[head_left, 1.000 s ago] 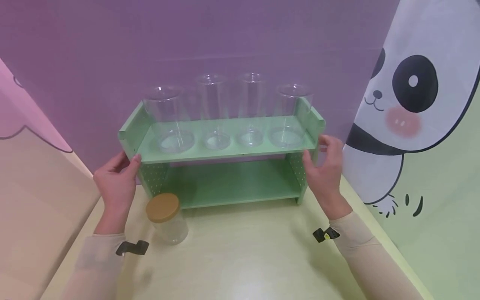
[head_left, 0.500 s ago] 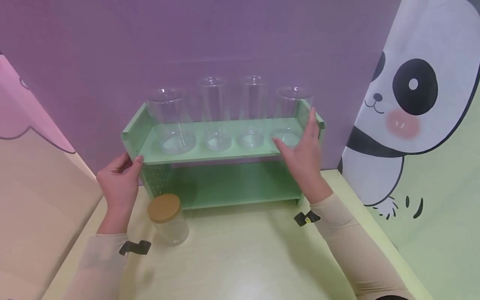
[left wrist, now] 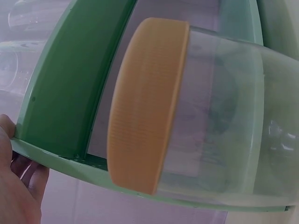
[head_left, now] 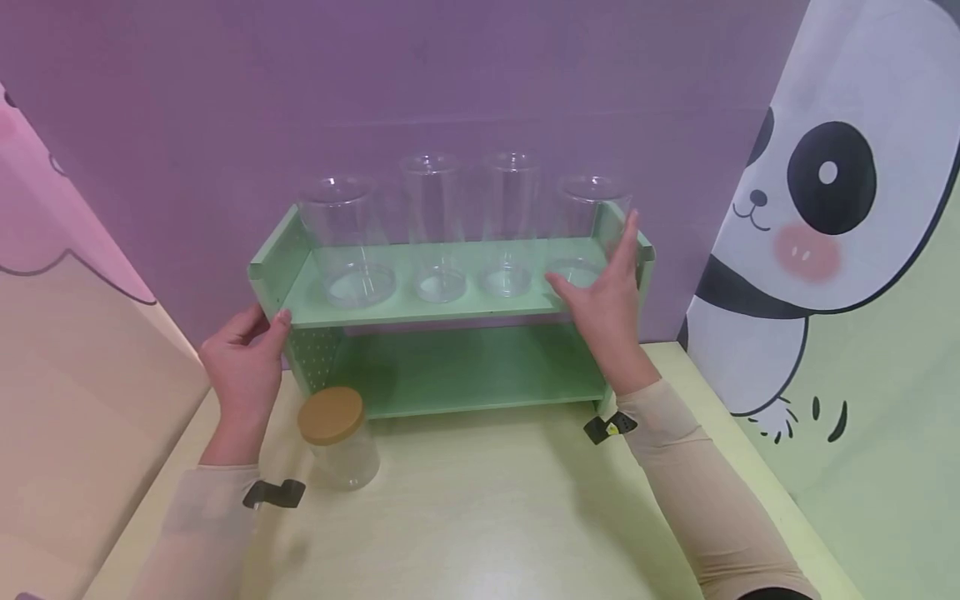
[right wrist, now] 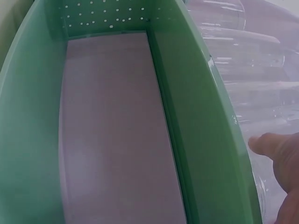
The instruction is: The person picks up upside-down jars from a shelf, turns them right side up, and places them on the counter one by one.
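A green two-tier shelf (head_left: 465, 371) stands against the back wall. My left hand (head_left: 243, 362) grips its left side panel, thumb on the front edge and fingers behind; the left wrist view also has this hand (left wrist: 21, 186) at the panel. On the upper board stand several clear glasses, two wide ones at the ends and two tall narrow ones (head_left: 433, 221) between them. My right hand (head_left: 607, 321) is at the wide right glass (head_left: 581, 221), fingers straight up by its right side, thumb spread in front of its base. That thumb (right wrist: 268, 144) shows beside the glasses in the right wrist view.
A clear jar (head_left: 345, 458) with a tan lid (head_left: 330, 415) stands on the pale table (head_left: 480, 508), before the shelf's left end. The lower board bears nothing. A purple wall (head_left: 480, 67) rises behind, and a panda-painted wall (head_left: 885, 375) stands at right.
My right hand has moved left and up from the shelf's right side panel to the right-hand glass, its fingers straightening. My left hand keeps its grip on the shelf.
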Action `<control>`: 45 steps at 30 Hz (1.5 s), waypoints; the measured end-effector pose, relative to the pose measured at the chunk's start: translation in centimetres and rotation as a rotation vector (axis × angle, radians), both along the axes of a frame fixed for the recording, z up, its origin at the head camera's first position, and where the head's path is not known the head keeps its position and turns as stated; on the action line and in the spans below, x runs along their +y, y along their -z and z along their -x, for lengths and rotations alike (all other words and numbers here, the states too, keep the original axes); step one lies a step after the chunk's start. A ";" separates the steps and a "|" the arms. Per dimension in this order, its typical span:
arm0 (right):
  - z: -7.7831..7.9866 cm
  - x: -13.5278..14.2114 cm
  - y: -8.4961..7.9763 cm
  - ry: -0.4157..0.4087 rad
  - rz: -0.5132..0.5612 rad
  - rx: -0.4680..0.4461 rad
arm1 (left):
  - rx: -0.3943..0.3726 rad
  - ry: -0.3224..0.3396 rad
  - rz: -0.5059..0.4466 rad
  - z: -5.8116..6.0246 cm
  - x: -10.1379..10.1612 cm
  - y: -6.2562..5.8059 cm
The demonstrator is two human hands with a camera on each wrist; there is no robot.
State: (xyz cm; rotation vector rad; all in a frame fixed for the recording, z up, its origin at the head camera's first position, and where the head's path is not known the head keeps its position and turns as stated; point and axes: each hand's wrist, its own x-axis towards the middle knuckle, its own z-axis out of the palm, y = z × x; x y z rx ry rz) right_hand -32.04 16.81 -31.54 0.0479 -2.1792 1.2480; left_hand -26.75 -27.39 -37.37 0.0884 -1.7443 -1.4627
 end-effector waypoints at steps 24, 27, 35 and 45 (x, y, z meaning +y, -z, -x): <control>-5.1 1.1 2.2 -0.436 0.134 0.221 | -0.022 -0.016 0.002 0.0 0.0 0.0; -5.8 1.2 2.8 -0.518 0.162 0.243 | -0.028 -0.015 -0.001 0.0 0.0 0.0; -7.6 0.2 4.7 -0.676 0.163 0.224 | -0.011 -0.015 0.010 0.0 0.0 0.0; -8.4 -1.4 8.7 -0.760 0.071 0.205 | -0.017 -0.007 -0.011 0.3 -0.1 0.1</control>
